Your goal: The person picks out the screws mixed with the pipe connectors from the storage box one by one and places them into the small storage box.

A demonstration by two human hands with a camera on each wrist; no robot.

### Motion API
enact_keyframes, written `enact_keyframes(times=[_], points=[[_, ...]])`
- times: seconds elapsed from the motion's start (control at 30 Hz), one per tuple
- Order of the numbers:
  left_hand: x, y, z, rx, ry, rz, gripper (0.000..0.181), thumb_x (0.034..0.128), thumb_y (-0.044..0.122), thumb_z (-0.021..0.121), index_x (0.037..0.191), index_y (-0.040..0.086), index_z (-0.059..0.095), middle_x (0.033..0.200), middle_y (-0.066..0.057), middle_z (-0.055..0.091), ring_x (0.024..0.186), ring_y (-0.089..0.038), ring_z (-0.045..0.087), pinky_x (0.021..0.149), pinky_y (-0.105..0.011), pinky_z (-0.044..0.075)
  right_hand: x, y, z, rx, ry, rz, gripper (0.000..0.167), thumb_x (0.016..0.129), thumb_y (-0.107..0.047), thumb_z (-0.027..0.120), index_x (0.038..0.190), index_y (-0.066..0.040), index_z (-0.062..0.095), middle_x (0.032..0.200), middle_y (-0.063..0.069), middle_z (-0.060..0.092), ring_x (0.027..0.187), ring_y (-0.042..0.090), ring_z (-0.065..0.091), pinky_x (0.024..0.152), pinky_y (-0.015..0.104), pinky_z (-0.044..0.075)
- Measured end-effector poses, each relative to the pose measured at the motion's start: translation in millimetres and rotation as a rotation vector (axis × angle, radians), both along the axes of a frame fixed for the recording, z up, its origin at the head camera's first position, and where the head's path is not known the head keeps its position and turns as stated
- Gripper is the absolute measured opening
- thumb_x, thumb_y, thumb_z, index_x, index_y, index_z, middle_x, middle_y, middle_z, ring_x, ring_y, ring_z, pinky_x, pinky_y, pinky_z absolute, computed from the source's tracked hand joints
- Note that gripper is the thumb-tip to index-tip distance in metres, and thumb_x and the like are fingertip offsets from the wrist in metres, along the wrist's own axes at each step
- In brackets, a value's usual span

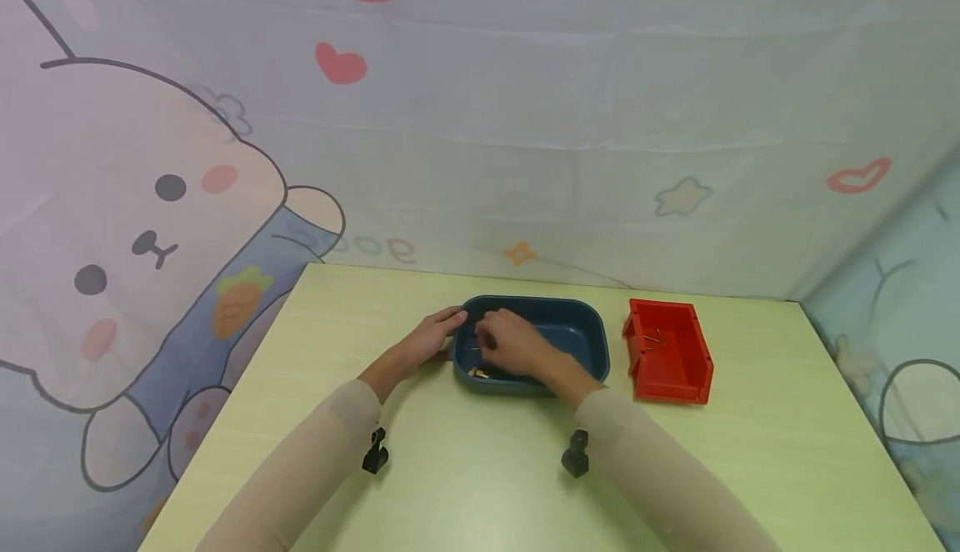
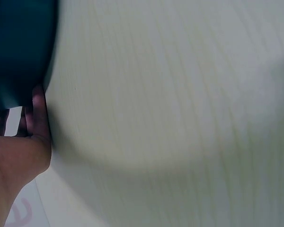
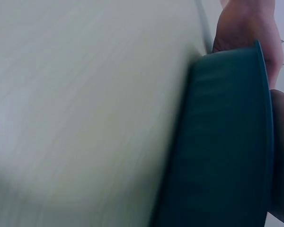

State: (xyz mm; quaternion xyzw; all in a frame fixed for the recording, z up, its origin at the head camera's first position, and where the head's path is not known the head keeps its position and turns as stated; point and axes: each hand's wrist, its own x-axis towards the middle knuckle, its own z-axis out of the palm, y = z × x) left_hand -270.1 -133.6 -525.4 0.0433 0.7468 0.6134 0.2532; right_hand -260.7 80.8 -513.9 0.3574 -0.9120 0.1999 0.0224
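Observation:
A dark blue plastic tray lies on the table, with a few small brass-coloured pieces in its front left corner. My left hand rests against the tray's left end. In the left wrist view its fingers reach fairly straight to the tray's outer wall. Inside the tray's left half is my right hand, fingers curled and pointing down beside a thin, pin-like piece. Whether those fingertips pinch anything is hidden. In the right wrist view the tray's wall covers most of that hand.
A red open-front bin stands right of the tray, with several thin metal screws or pins in it. The pale wooden table ends at a printed cloth backdrop. Black wrist mounts hang from both sleeves.

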Motion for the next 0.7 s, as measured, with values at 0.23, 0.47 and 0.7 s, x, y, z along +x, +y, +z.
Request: enact_keyframes(times=[0.23,0.47,0.7], points=[[-0.2,-1.6,-0.2,-0.005,-0.008,0.004,0.066,0.1131,0.046,0.049,0.167,0.011,0.033,0.169,-0.015,0.037,0.156,-0.033,0.033,0.112,-0.049,0.048,6.0,15,4.2,-0.039,-0.002,0.0,0.012,0.088,-0.01,0.081,0.087,-0.013,0.07,0.087,-0.003,0.061,0.083,0.016,0.054,0.077,0.035,0.05],[1.7,-2.5,3.0,-0.015,-0.006,0.01,0.066,0.1136,0.046,0.047,0.168,0.011,0.031,0.169,-0.015,0.035,0.157,-0.034,0.03,0.114,-0.052,0.046,15.2,29,13.9,-0.089,-0.025,0.01,0.007,0.092,-0.009,0.077,0.091,-0.013,0.071,0.09,-0.005,0.063,0.085,0.015,0.055,0.079,0.036,0.051],[1.6,-1.0,1.3,0.003,0.0,-0.008,0.066,0.1138,0.045,0.047,0.168,0.011,0.031,0.169,-0.014,0.035,0.158,-0.033,0.029,0.113,-0.05,0.047,25.3,51,18.9,-0.128,-0.052,-0.034,0.006,0.094,-0.009,0.076,0.092,-0.014,0.071,0.092,-0.005,0.062,0.087,0.014,0.056,0.08,0.035,0.053]])
